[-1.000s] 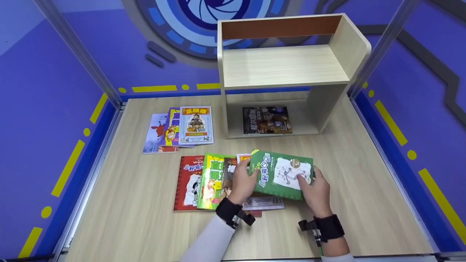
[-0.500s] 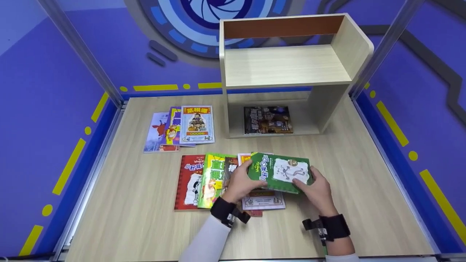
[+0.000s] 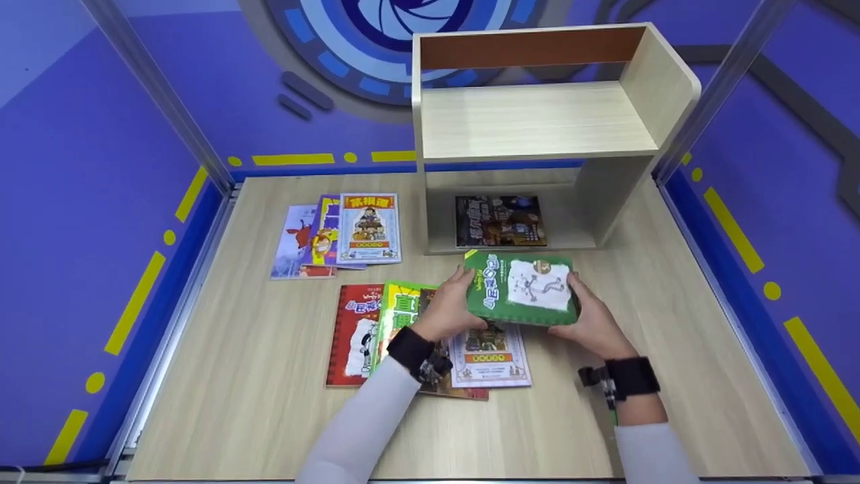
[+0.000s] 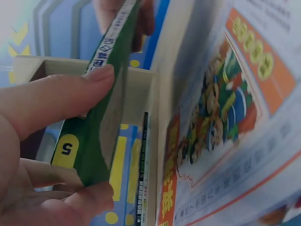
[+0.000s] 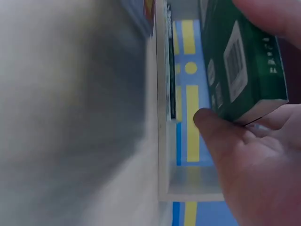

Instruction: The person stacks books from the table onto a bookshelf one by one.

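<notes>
A green paperback book with a white cartoon panel is held between both hands, raised over the table in front of the shelf. My left hand grips its left end; in the left wrist view the thumb lies along the spine edge and the fingers curl beneath. My right hand pinches the other end, and the right wrist view shows the barcode on the underside. Below lie overlapping books: a red one, a yellow-green one, a brown one partly hidden by the left hand, and a white-bordered one.
A two-tier wooden bookshelf stands at the back right. A dark-covered book lies flat in its lower compartment. To the left, three books overlap in a fan, a blue-bordered one on top. Blue panels wall in the table.
Both hands have carried the green book away from the body toward the shelf, uncovering more of the white-bordered book. The green book first dipped a little. The head view has shifted slightly.
</notes>
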Available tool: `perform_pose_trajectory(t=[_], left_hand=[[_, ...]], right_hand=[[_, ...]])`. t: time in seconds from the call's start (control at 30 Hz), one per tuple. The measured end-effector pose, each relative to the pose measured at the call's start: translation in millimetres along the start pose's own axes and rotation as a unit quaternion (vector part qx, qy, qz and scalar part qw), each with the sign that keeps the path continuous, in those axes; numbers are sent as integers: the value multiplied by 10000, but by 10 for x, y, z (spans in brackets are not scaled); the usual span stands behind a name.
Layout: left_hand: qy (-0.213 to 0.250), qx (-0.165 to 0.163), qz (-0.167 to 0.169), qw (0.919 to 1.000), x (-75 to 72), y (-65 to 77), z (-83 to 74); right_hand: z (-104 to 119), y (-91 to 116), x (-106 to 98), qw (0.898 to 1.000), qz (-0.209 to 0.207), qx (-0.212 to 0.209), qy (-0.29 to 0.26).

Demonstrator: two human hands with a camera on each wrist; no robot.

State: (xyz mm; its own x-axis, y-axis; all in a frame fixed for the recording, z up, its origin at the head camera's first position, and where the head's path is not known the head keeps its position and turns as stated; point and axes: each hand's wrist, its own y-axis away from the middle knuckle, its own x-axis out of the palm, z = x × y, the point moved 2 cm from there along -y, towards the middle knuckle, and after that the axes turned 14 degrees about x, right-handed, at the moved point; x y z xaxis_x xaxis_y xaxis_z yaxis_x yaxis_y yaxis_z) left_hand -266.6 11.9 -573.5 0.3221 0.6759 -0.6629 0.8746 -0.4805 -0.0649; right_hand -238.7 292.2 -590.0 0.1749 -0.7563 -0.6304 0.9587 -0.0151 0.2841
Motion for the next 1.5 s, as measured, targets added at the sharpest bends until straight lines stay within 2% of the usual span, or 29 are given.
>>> perform_pose_trajectory(t=[0.1, 0.2, 0.33, 0.5, 0.67, 0.77, 0.97, 1.17, 1.23, 1.37, 1.5], left_hand=[[-16, 112, 0, 9999, -16, -206, 42], [-35, 164, -140, 9998, -45, -420, 93], [-247, 75, -238, 9994, -50, -653, 144], [-554, -21, -29, 9985, -38, -933, 186], [-1115, 171, -73, 9936, -113, -1243, 246], [-1314, 230, 29, 9911, -138, -1362, 271], [-1613, 284, 193, 9863, -105, -1440, 319], [-2048, 161, 122, 9786, -54, -1352, 453], [-2143, 92, 1, 9767, -38, -1318, 497], [-1900, 70, -190, 9816, -31, -1263, 627], [-1314, -5, -528, 9899, -95, -1187, 835]], right_hand=[[51, -248, -133, 9996, -65, -214, 162], [101, -512, -234, 9983, -140, -466, 320], [102, -812, -313, 9959, -90, -576, 696], [64, -1065, -410, 9945, -21, -405, 969], [64, -1282, -449, 9943, -130, -540, 914], [24, -1360, -440, 9941, -131, -541, 936], [-29, -1432, -412, 9942, -171, -448, 967], [41, -1503, -305, 9904, -115, -391, 1321], [67, -1518, -268, 9895, -151, -402, 1380], [76, -1554, -182, 9899, -184, -261, 1384], [123, -1595, -95, 9904, -122, -173, 1369]])
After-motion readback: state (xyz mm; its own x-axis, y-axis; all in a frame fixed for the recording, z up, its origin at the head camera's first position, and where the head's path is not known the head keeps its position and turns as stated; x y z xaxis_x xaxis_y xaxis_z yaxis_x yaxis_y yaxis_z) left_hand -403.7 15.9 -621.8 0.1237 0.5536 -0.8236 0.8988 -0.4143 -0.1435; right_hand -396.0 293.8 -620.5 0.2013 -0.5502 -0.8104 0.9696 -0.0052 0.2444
